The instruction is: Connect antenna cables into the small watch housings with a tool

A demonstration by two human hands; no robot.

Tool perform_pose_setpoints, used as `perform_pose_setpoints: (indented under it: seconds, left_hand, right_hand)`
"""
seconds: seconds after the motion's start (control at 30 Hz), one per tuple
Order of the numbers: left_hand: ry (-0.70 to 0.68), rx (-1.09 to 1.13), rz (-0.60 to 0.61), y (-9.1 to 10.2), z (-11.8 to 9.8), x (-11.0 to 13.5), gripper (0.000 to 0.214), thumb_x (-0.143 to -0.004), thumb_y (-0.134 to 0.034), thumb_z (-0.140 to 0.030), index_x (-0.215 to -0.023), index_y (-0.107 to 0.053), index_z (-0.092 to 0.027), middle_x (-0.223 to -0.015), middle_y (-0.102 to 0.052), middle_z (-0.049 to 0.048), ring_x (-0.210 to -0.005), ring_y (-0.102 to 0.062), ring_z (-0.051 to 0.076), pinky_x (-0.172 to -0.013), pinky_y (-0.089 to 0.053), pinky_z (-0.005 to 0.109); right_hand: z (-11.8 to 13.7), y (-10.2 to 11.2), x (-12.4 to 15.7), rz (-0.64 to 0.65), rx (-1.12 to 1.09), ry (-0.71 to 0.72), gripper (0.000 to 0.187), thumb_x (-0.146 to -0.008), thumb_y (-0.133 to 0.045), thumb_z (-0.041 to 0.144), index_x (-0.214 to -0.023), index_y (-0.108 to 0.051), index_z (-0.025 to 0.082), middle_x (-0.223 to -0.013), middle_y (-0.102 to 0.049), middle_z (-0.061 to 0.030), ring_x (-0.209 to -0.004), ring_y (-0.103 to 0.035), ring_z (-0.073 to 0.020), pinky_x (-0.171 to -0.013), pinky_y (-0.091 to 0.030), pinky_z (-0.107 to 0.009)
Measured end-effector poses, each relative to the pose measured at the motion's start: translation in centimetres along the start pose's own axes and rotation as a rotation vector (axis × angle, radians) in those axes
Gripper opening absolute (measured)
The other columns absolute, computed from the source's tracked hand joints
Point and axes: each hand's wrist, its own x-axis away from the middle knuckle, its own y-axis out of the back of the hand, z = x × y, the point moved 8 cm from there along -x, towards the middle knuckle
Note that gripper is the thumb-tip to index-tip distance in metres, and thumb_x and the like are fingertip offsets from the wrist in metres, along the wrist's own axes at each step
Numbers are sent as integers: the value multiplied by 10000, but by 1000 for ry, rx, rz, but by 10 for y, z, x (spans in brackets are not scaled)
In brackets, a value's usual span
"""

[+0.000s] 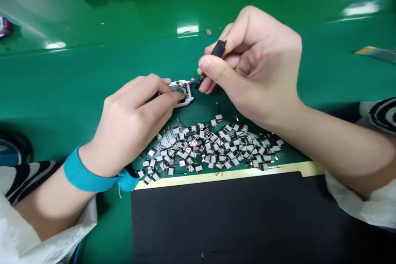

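On the green bench, left hand pins a tiny board by its edges, right hand pinches a black tool. Board looks light, fragile imo.

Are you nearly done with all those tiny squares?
Probably not. No finished pieces show. Right now the left hand pins one white casing on the green table, and the right hand holds a black tool with its tip at the casing's edge. A big pile of wired squares lies near the hands.
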Motion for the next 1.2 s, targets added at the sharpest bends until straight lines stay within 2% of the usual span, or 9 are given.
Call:
perform_pose_setpoints:
  seconds: [0.13, 0.43, 0.8, 1.0, 1.2]
  left_hand:
    - [-1, -9, 5, -1, 0, 0, 134, -850, -471, -206, -906, -591, -190, -840, -582, 7, -882, -580, 157, -756, -504, 270]
    - [-32, 4, 9, 1, -2, 0, 145, -843, -472, -175, -911, -598, -158, -837, -592, 36, -858, -578, 170, -742, -508, 298]
    - [-31, -14, 5, 0, -2, 2, 135, -842, -469, -180, -914, -583, -174, -858, -592, 32, -863, -577, 171, -722, -499, 283]
    - [-75, -36, -6, 1, -5, 1, 119, -835, -487, -170, -885, -591, -147, -833, -588, 47, -815, -575, 168, -672, -485, 265]
    - [-87, -54, -21, 1, -6, -1, 119, -839, -479, -174, -817, -587, -130, -825, -588, 58, -809, -579, 184, -634, -462, 263]
  right_hand:
    - [-5, -1, 1, 16, 25, -50, 297, -755, -642, 237, -668, -366, 170, -708, -501, 33, -549, -561, -54, -466, -448, -132]
    - [-4, -2, -1, 25, 22, -41, 288, -763, -624, 281, -661, -374, 182, -693, -469, 34, -544, -558, -68, -465, -481, -164]
    - [1, -1, -1, 21, 25, -25, 276, -764, -621, 225, -648, -375, 178, -689, -458, 28, -527, -557, -73, -458, -496, -182]
    - [7, -11, 0, 111, 67, 48, 276, -740, -651, 229, -658, -393, 178, -653, -451, 24, -557, -562, -103, -452, -481, -211]
    - [7, -16, 1, 152, 141, 33, 331, -710, -677, 330, -647, -385, 187, -661, -484, 29, -575, -566, -100, -474, -491, -206]
